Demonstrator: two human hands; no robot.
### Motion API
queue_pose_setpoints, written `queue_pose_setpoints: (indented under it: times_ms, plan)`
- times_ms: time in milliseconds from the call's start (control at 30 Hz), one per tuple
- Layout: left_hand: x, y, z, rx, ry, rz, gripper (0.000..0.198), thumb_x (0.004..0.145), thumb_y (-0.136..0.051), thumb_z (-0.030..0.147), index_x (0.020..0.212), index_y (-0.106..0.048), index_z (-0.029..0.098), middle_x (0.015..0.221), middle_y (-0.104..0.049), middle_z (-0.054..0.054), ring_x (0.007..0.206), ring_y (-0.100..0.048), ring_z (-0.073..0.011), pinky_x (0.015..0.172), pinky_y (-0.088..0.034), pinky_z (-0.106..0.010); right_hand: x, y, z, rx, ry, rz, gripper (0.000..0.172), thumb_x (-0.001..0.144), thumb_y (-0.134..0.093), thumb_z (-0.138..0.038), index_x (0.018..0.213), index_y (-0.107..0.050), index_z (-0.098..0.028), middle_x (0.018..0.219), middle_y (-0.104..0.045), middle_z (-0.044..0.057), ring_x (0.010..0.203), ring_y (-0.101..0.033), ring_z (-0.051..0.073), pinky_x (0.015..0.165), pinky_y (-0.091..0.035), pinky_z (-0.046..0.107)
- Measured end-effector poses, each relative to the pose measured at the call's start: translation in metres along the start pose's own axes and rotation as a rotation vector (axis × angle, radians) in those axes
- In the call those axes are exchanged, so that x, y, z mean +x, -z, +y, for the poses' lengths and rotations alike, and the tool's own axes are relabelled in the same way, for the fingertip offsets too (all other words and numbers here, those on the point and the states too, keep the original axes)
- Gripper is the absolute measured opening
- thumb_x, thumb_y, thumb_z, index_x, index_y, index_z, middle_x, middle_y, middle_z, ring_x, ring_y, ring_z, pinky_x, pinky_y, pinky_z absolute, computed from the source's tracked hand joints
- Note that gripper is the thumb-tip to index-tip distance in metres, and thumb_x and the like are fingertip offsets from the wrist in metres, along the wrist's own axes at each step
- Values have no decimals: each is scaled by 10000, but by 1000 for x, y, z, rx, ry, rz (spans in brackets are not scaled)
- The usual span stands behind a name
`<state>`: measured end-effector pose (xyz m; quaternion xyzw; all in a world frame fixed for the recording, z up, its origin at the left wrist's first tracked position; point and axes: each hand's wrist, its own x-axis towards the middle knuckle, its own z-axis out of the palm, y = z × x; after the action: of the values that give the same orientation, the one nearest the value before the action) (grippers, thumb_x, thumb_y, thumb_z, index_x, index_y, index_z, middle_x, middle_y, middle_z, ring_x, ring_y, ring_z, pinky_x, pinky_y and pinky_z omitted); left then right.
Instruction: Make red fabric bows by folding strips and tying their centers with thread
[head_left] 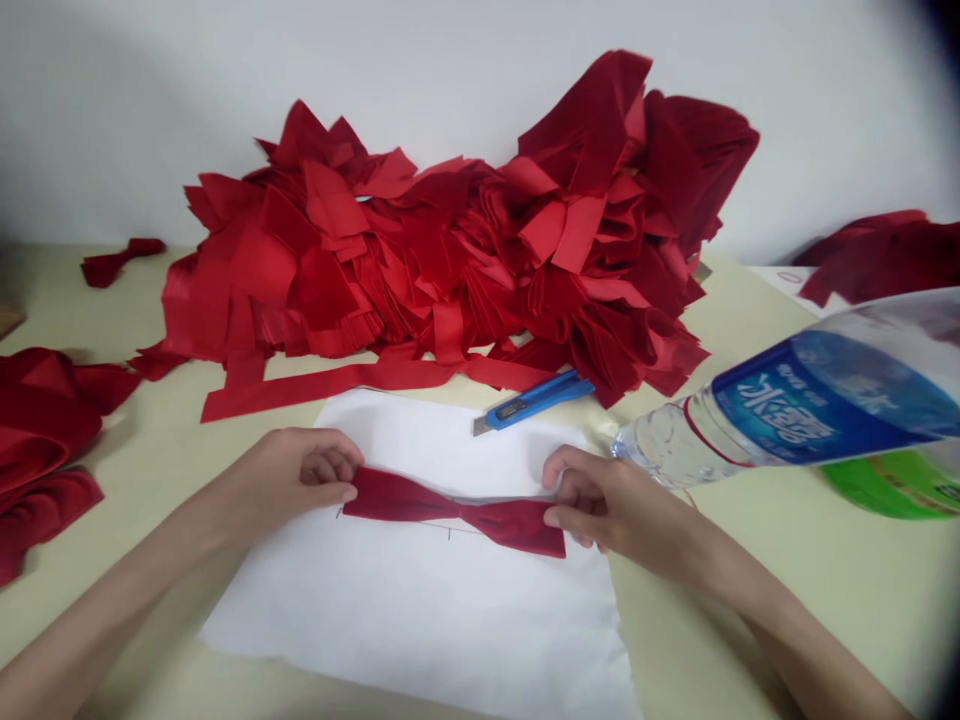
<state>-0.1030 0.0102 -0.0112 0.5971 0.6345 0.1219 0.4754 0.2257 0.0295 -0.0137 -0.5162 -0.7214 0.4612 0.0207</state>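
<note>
A dark red fabric bow [457, 512], pinched narrow at its middle, stretches between my two hands over a sheet of white paper [420, 610]. My left hand [311, 470] grips its left end between thumb and fingers. At the right end, my right hand [592, 495] holds the corner the same way. Below the bow, a thin drawn line with short marks shows on the paper. Just beyond it lies a blue utility knife [534, 400], its short blade exposed and pointing left.
A large heap of red fabric strips [450, 260] rises against the wall. More red pieces [45, 430] lie at the left edge, with a small bow [120, 262] behind them. On the right are a water bottle [795, 400], a green-labelled object [892, 485] and dark red fabric [885, 255].
</note>
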Motion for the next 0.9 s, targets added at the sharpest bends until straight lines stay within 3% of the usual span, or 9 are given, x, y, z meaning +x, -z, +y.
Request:
queue_pose_setpoints:
  times_ms: [333, 600, 767, 900]
  plan:
    - [2, -4, -7, 66, -40, 43, 79, 705, -551, 260, 739, -593, 202, 670, -574, 37, 629, -543, -145, 624, -456, -262, 2, -6, 3, -58, 99, 46, 110, 825, -538, -226, 880, -443, -219, 621, -558, -51, 545, -489, 93, 522, -342, 214]
    - [3, -1, -6, 42, -21, 19, 122, 708, -602, 265, 810, -609, 198, 745, -607, 6, 672, -571, -153, 655, -485, -278, 3, -6, 7, -39, 86, 19, 108, 835, -531, -254, 886, -439, -231, 634, -552, -53, 552, -480, 99, 512, -346, 217]
    - [-3, 2, 3, 54, -165, 260, 155, 793, -550, 303, 903, -622, 220, 917, -651, -20, 811, -603, -179, 732, -501, -301, 4, -5, 8, -35, 76, 10, 105, 838, -524, -263, 890, -437, -236, 632, -537, -53, 550, -464, 101, 506, -337, 218]
    - [-16, -22, 10, 267, -374, 395, 175, 859, -466, 220, 869, -641, 220, 957, -659, -30, 844, -617, -184, 720, -517, -296, 4, -4, 3, -13, 66, -3, 115, 829, -529, -258, 888, -435, -230, 627, -534, -53, 551, -473, 100, 511, -349, 217]
